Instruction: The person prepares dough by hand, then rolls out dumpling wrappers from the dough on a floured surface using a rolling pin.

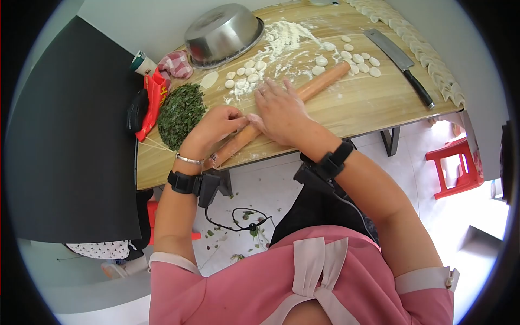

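Observation:
A long wooden rolling pin [325, 82] lies slantwise near the front edge of the wooden table [346, 111]. My right hand [281, 111] rests on the middle of the pin, palm down, fingers extended. To its left, my left hand [219, 125] is beside the pin with curled fingers; its fingertips meet close to my right thumb, and whatever they pinch is too small to make out. Several small dough discs [253, 78] lie beyond my hands, with more dough pieces [364, 67] to the right. One flat, rolled wrapper [209, 80] sits left of the discs.
Chopped greens [181, 115] are heaped at the left, near a red package [154, 103], a checked cloth [176, 65] and a cup [143, 64]. An upturned metal bowl [222, 35] stands behind. A cleaver [398, 62] lies right, beside rows of dumplings [428, 59]. White flour [284, 38] dusts the table.

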Demonstrator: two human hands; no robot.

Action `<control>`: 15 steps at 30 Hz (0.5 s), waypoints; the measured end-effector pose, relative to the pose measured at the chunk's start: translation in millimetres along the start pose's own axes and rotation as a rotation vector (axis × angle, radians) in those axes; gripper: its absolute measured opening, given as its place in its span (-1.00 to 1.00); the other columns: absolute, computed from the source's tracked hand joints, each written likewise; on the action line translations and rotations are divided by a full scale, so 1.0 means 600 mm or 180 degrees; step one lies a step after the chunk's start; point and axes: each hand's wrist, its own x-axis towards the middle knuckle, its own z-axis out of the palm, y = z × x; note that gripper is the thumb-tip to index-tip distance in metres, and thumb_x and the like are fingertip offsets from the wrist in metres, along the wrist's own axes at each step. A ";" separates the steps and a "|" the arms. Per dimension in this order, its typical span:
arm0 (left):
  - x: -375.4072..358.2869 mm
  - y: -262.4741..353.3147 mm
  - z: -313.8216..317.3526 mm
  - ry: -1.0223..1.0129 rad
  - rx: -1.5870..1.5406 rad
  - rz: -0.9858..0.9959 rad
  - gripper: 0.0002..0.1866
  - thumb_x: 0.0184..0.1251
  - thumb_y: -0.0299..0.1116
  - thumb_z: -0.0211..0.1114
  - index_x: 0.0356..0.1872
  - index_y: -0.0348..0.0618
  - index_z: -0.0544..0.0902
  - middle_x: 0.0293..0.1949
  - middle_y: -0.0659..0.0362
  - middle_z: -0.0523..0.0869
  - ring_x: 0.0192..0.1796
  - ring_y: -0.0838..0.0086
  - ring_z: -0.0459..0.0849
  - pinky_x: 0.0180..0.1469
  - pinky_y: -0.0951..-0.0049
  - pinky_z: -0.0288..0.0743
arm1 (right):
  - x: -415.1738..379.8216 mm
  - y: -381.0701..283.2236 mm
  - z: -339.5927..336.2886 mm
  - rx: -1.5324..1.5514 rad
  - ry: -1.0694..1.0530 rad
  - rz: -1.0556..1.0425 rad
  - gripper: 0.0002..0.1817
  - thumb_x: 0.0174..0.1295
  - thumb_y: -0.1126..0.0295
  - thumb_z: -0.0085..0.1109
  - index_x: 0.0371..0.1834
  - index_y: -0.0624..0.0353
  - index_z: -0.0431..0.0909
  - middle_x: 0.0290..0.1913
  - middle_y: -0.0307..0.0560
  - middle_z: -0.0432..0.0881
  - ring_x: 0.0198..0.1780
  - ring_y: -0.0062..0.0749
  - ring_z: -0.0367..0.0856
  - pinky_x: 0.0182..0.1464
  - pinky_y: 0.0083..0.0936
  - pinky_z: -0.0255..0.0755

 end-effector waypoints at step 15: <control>-0.012 0.006 0.022 0.0486 -0.0082 0.0054 -0.81 0.25 -0.41 0.38 -0.26 -0.36 0.65 -0.38 0.23 0.66 -0.32 0.63 0.55 -0.27 0.55 0.44 | -0.027 -0.010 -0.018 0.0101 0.0070 0.0059 -0.25 0.42 -0.11 -0.10 0.37 0.41 0.34 0.38 0.24 0.41 0.51 0.03 0.21 0.53 0.03 -0.05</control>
